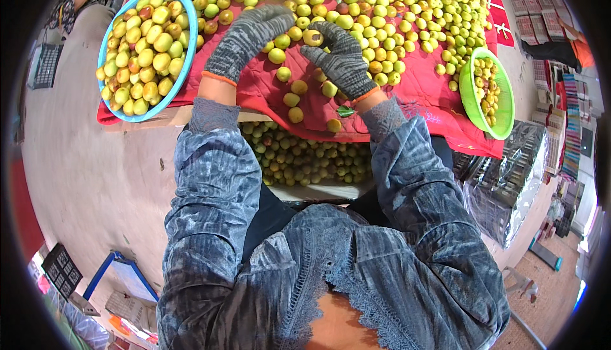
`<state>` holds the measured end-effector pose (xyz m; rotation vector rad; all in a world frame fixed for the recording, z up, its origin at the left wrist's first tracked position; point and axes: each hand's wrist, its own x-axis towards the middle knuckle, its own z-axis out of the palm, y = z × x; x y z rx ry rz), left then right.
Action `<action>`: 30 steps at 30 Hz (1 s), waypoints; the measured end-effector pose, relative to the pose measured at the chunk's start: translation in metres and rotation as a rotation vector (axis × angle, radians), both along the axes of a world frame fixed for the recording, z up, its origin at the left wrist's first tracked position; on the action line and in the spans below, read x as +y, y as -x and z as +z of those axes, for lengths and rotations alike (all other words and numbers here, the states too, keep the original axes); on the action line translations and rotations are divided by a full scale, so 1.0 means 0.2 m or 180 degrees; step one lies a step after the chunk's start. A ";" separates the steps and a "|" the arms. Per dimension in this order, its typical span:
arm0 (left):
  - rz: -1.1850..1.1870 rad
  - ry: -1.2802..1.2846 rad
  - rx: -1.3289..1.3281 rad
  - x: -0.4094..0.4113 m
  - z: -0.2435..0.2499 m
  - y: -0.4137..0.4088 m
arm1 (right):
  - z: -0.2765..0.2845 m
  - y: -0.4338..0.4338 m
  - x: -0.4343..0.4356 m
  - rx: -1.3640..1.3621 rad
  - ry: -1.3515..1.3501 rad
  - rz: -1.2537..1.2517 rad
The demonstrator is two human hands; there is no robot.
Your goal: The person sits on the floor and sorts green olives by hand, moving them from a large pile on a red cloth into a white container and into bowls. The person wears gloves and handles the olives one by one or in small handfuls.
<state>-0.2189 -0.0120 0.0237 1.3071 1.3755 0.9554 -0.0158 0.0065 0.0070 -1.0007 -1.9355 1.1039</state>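
Green-yellow jujubes [377, 11], some blushed brown, are spread over a red quilted cloth [248, 97]. My right hand [340, 61], in a grey knit glove, has one jujube [313, 38] between its thumb and fingers. In a matching glove, my left hand [248, 37] is bent inward over the fruit just left of it. Its fingertips are turned away, so whatever they may hold is hidden. Several loose jujubes [296, 114] and a green leaf [345, 111] lie on the cloth between my wrists.
At the left edge of the cloth stands a blue-rimmed basket [194, 30] heaped with jujubes. A lime-green basket [507, 106], partly filled, tilts at the right. More jujubes [305, 159] fill a container below the cloth's front edge. Plastic-wrapped black crates [506, 178] stand right; other people are at both sides.
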 end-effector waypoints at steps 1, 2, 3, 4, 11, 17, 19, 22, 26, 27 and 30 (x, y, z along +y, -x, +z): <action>-0.0302 0.0025 -0.0677 -0.02 0.01 -0.04 | 0.03 -0.01 -0.02 0.0165 -0.0136 0.0023; -0.0433 0.0163 -0.0754 -0.03 0.02 -0.09 | 0.06 -0.01 -0.03 0.0043 -0.0455 -0.0027; -0.0593 0.0216 -0.0837 -0.04 0.03 -0.12 | 0.08 -0.02 -0.04 -0.0065 -0.0843 0.0079; -0.0522 -0.0052 -0.0708 -0.05 0.03 -0.17 | 0.11 -0.01 -0.04 -0.0285 -0.0953 0.0120; -0.0231 -0.0577 -0.0064 -0.08 0.00 -0.34 | 0.13 -0.14 -0.09 -0.0444 -0.1603 -0.0178; 0.0190 -0.0342 -0.0913 -0.05 -0.04 -0.32 | 0.24 -0.76 0.04 -0.0144 -0.1429 -0.1200; 0.0601 -0.0956 -0.0096 -0.04 -0.04 -0.20 | 0.41 -1.09 0.12 -0.1869 -0.2035 -0.2260; 0.0877 -0.0940 0.0442 0.00 -0.05 -0.09 | 0.52 -1.36 0.20 -0.3324 -0.1597 -0.2809; 0.0363 -0.0344 0.2132 -0.02 -0.06 -0.06 | 0.29 -1.10 0.27 -0.1774 -0.1817 -0.1603; 0.0315 -0.0253 0.2413 -0.03 -0.06 -0.05 | 0.20 -0.96 0.31 -0.1732 -0.2303 -0.1182; 0.0614 -0.0106 0.1971 -0.03 -0.05 -0.01 | 0.03 -0.54 0.44 -0.1580 -0.1746 -0.0139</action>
